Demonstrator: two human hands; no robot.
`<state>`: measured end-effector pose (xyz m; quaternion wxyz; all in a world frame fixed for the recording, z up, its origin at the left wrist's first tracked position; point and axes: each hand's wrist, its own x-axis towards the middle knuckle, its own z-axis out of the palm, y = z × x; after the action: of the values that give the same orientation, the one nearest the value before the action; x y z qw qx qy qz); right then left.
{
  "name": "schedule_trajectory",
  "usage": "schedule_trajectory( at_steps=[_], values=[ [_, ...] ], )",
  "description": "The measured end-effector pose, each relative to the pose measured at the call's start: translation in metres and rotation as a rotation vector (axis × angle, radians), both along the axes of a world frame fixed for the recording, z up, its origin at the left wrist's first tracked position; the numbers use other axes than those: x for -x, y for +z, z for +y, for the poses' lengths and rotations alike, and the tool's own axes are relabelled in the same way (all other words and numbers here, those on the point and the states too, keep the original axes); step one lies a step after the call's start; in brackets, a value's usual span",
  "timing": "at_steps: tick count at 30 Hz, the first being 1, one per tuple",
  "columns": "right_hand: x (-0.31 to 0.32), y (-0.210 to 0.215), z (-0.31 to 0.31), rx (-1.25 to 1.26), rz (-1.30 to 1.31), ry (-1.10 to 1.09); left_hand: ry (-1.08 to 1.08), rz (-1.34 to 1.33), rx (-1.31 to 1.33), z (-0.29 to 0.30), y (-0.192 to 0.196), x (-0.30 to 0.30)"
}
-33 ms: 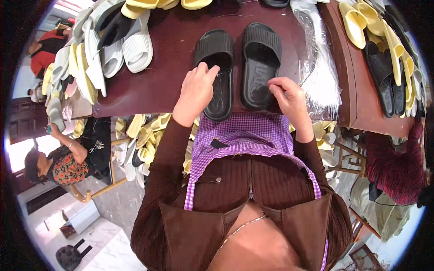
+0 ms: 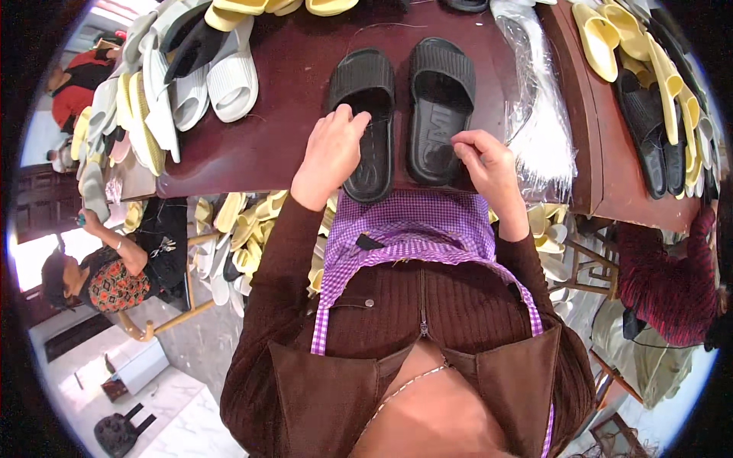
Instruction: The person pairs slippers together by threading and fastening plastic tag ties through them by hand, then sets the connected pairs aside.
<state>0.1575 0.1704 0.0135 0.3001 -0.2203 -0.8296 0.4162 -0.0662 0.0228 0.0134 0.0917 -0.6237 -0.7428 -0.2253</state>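
Note:
Two black slide sandals lie side by side on the dark red table, soles down and toes away from me. My left hand is against the outer edge of the left sandal, its fingers curled together over the footbed. A faint thin line shows near those fingertips, too fine to name. My right hand is beside the outer edge of the right sandal, thumb and forefinger pinched close to the footbed. Whatever that pinch holds is too small to make out.
Clear plastic strands lie right of the sandals. White slippers and yellow slippers are heaped on both sides, with more slippers below the table. One person sits at left, another at right.

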Motion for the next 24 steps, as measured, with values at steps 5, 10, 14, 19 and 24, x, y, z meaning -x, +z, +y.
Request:
schedule_trajectory(
  at_steps=[5,10,14,19,24],
  values=[
    [-0.003,0.001,-0.008,0.018,0.008,0.002,-0.035,-0.121,0.16,-0.002,-0.001,0.007],
    [-0.009,0.003,-0.004,0.004,0.02,0.003,-0.122,-0.286,0.138,-0.025,0.014,-0.002],
    [-0.026,0.01,0.003,0.024,-0.02,-0.003,-0.32,-0.793,0.213,-0.073,0.075,-0.005],
    [-0.057,0.033,0.021,0.051,-0.077,-0.042,0.317,-1.127,0.07,-0.195,0.092,0.02],
    [-0.077,0.035,0.04,0.019,-0.071,-0.284,0.986,-0.508,0.598,-0.332,0.057,0.065]
  ],
)
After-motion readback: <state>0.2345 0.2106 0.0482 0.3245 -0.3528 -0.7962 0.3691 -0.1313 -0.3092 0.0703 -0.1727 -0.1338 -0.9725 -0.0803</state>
